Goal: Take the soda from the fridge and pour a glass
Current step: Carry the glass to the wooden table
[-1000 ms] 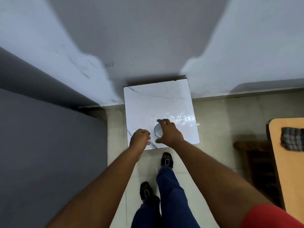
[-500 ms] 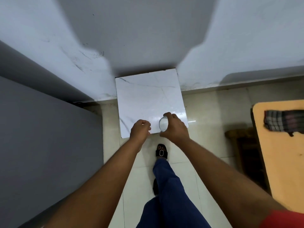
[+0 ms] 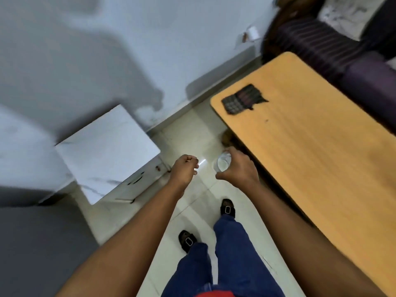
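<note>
My right hand is shut on a clear empty glass, held upright over the tiled floor, just left of the wooden table's near edge. My left hand hangs beside it as a loose fist with nothing in it. The glass is partly hidden by my fingers. No soda or open fridge shows in this view.
A white marble-topped cabinet stands at the left against the wall. A grey surface fills the lower left. The wooden table at the right carries a dark checked cloth. A dark sofa lies behind it.
My right hand lifted the glass off the white cabinet and carried it right, over the floor. The view swung to the right, toward the wooden table.
</note>
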